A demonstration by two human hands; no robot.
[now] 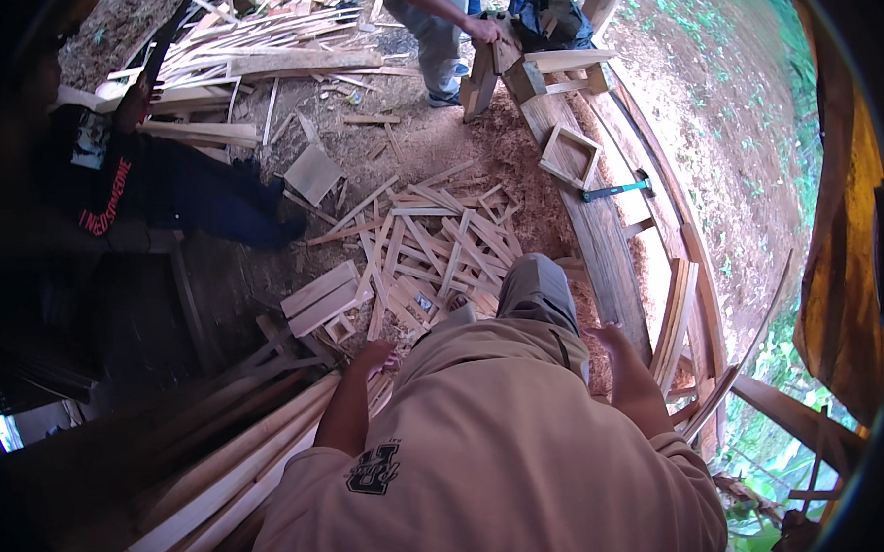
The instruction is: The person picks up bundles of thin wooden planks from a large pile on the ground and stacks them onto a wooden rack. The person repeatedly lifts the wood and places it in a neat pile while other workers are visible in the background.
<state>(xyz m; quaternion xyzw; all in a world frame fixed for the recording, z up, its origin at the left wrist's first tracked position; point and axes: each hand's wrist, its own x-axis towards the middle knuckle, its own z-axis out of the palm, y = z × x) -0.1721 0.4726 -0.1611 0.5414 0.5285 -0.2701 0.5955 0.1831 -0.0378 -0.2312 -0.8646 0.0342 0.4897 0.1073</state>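
My left hand (375,357) hangs beside my left hip, fingers loosely apart and holding nothing that I can see. It is nearest to a small square wooden frame (339,328) and a pile of thin wood strips (431,247) on the ground. On the other side, my right hand (610,338) is by the near end of a long wooden bench (598,244), its fingers partly visible and apart, with nothing seen in them. Whether it touches the bench I cannot tell. Farther along the bench lie a square wooden box frame (570,158) and a hammer (618,189) with a dark and teal handle.
Boards (325,299) lie left of the strips, and long planks (234,473) stretch along the lower left. Upright slats (677,315) lean by the bench. One person (431,20) stands at its far end near a dark bag (553,20); another person (162,180) is at left.
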